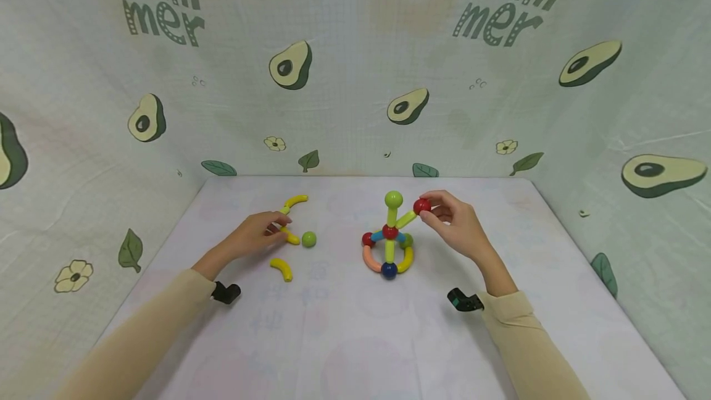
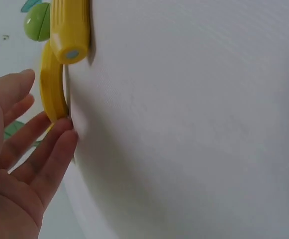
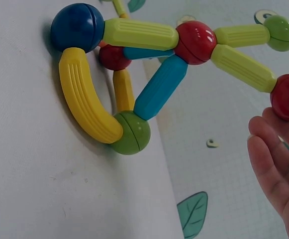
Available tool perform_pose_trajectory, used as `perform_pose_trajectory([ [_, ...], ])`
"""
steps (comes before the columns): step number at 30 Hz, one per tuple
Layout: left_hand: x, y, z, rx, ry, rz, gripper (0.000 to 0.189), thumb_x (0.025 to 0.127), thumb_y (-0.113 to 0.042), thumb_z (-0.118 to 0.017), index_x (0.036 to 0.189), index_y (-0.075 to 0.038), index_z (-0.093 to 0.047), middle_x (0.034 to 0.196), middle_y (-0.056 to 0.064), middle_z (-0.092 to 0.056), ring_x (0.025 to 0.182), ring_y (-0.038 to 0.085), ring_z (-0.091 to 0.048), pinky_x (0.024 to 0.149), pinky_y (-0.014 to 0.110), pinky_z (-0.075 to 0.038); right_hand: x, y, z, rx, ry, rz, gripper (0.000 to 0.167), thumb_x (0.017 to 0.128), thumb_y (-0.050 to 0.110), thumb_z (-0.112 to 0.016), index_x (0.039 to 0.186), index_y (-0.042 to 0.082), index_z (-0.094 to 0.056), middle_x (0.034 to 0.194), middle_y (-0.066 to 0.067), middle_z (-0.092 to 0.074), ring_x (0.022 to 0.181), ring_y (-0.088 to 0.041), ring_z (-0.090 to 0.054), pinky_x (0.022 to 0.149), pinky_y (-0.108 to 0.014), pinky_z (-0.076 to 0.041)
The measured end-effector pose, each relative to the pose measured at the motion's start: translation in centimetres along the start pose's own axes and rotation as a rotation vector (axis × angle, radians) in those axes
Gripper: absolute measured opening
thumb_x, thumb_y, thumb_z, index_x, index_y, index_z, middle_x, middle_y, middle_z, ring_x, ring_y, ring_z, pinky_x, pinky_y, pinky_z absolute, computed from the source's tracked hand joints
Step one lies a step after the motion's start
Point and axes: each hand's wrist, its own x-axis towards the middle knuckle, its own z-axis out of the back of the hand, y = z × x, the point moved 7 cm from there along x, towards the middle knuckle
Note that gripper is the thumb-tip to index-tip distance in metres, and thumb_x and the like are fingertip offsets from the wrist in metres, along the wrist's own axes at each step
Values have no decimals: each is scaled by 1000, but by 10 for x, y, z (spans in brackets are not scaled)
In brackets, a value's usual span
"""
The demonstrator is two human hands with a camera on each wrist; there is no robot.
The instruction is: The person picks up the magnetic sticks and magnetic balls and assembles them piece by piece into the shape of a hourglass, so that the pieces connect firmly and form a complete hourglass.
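Note:
My right hand pinches a red ball between thumb and fingers. This ball caps a slanting lime stick on a ball-and-stick structure. At the structure's centre sits another red ball, joined to blue sticks and to a stick topped by a green ball. Low at its front is a navy ball, between a curved pink stick and a curved yellow one. My left hand has its fingertips at one end of a loose curved yellow stick, thumb held apart.
A loose green ball lies just right of the left hand. Nearer me is a curved yellow stick, and farther back another yellow stick. Black wrist cameras hang at the left cuff and right cuff. A patterned cloth backdrop surrounds the table.

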Motion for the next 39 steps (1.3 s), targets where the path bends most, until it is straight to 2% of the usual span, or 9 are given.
perform_pose_trajectory([
  [5,10,-4,-5,48,-6,34,31,105,-23,-71,133,-9,-68,126,6,-72,110,24,-69,96,45,-60,0,-1,0,1,-2,-4,35,102,16,-74,134,8,-66,119,-11,-73,96,-24,-70,85,-13,-55],
  [11,19,-9,-10,55,-15,48,30,103,-26,-74,127,-8,-71,120,7,-73,108,25,-70,94,45,-60,0,0,1,2,2,-13,34,101,17,-75,134,11,-66,118,-10,-74,96,-23,-70,84,-14,-55],
  [15,22,-7,-12,48,-13,75,30,101,-28,-77,124,-10,-73,117,6,-72,105,24,-68,93,44,-60,0,0,1,9,6,-15,35,101,18,-75,134,10,-66,118,-11,-74,97,-24,-71,84,-14,-55],
  [24,21,0,-12,16,15,141,23,99,-20,-76,121,-13,-75,117,6,-71,106,24,-65,93,42,-59,0,0,0,6,7,-16,35,102,17,-74,135,10,-66,119,-11,-74,98,-25,-71,85,-13,-54],
  [32,18,-5,-11,-15,62,147,28,96,-12,-76,125,-11,-73,121,7,-72,108,25,-66,96,43,-59,-1,-1,1,-15,-5,-10,35,101,16,-75,134,11,-66,118,-9,-74,96,-22,-70,83,-13,-55],
  [36,16,-8,-9,0,73,137,34,95,-8,-76,128,-8,-70,121,8,-72,109,26,-66,95,43,-60,-1,-1,1,-10,-1,-11,35,101,16,-75,134,11,-65,118,-8,-74,96,-22,-70,83,-13,-55],
  [39,16,-6,-7,25,69,125,35,96,-11,-78,130,-7,-69,120,8,-72,108,25,-67,95,43,-60,-1,0,1,-6,3,-7,35,101,17,-75,134,11,-65,118,-8,-74,96,-22,-71,83,-13,-55],
])
